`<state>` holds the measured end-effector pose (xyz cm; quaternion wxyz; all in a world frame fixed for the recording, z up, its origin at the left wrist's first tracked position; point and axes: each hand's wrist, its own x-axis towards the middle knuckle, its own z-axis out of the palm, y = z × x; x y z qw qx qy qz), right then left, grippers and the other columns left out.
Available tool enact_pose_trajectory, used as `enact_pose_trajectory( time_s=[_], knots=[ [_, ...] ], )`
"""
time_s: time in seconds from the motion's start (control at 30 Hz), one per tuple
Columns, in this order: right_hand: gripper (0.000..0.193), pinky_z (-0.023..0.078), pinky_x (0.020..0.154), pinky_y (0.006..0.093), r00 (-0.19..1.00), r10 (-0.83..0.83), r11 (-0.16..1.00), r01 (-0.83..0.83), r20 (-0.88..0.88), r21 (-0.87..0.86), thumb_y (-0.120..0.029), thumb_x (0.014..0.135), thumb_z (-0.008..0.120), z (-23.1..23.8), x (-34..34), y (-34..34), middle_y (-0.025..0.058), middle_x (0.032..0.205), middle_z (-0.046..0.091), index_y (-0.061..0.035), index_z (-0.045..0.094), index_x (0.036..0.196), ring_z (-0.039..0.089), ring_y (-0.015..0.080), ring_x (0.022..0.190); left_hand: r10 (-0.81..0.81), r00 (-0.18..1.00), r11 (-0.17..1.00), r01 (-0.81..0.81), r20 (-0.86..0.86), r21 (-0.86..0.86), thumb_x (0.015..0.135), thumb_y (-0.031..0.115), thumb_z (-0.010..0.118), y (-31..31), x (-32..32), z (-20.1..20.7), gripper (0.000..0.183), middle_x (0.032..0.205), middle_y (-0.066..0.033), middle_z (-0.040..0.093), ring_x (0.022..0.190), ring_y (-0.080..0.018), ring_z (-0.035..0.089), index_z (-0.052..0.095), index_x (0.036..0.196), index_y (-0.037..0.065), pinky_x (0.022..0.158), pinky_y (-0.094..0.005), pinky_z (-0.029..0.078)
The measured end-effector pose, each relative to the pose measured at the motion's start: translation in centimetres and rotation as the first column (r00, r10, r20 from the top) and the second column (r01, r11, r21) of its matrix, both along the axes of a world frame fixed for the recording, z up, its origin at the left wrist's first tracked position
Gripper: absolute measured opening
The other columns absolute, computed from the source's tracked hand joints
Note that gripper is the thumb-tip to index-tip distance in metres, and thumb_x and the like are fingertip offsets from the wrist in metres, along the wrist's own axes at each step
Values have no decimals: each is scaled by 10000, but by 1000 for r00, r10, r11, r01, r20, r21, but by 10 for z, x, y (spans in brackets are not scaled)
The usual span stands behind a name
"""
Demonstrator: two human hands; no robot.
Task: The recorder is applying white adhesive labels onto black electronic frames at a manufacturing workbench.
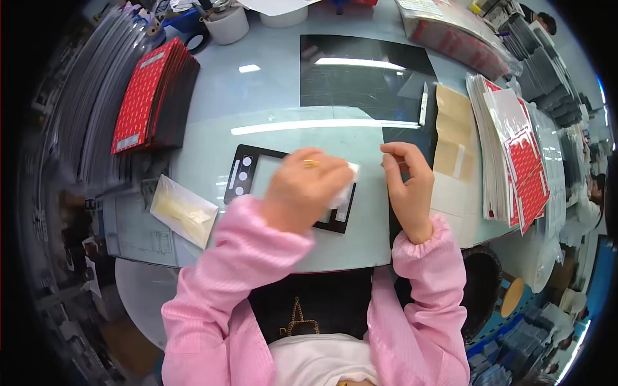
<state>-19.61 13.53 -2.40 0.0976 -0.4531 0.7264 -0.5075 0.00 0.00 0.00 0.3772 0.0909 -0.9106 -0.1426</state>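
Note:
A flat panel with a black border (337, 226) lies on the glass-topped table before me, with round and long white cut-outs down its left side. My left hand (308, 190), smeared by motion and wearing a gold ring, is over the panel's middle. Its fingers are closed on a crumpled white wipe (348, 186), partly hidden by the hand. To the right of the panel, my right hand (410, 186) hovers with curled fingers, thumb and forefinger tips close together. Whether something small is between them cannot be made out.
At left stand a stack of red patterned panels (151, 96) and a pale packet (183, 211). A black mat (360, 77) bears a slim cutter knife (423, 104). Brown paper (453, 128) and piled red-and-white sheets (508, 148) occupy the right. A white pot (228, 27) stands far back.

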Motion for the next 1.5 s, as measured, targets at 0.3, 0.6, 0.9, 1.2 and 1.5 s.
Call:
enact_pose_trajectory(
  time_s=[0.3,0.6,0.9,1.2,1.5],
  knots=[
    [104,489,702,232,1000,-18,998,17,-16,-57,-7,973,646,5,15,2,52,935,717,3,708,1055,644,109,785,665,735,745,-664,133,-63,825,-91,669,-36,218,9,314,1075,-116,754,977,-313,719,730,1094,59,860,-386,556],
    [113,483,689,247,999,34,999,-34,4,9,1,957,656,23,26,25,56,947,738,4,711,1056,633,114,771,779,558,588,-808,285,-26,848,-103,574,-50,288,-36,373,1105,-120,712,1033,-333,676,690,1150,82,914,-378,513],
    [828,362,1175,458,854,137,895,110,-503,432,-207,788,860,36,4,140,214,1530,495,8,472,1488,438,393,1446,522,700,722,-667,488,185,762,-72,580,-26,272,0,691,1568,-171,448,1471,-359,395,548,1438,70,1224,-425,280],
    [456,439,1135,462,869,205,904,9,-452,427,-75,867,760,34,12,183,180,1384,642,-3,650,1304,544,353,1382,-232,947,812,63,222,580,816,53,720,75,79,30,582,1486,-198,551,1395,-374,515,609,1387,21,1180,-445,372],
    [205,584,906,377,944,-29,999,41,-328,32,76,909,646,20,6,199,179,1084,757,30,706,1099,742,349,1037,-197,977,229,128,-83,965,910,206,776,125,-138,-44,893,1519,-268,456,1346,-340,544,250,1581,-58,1078,-431,492]
  ],
)
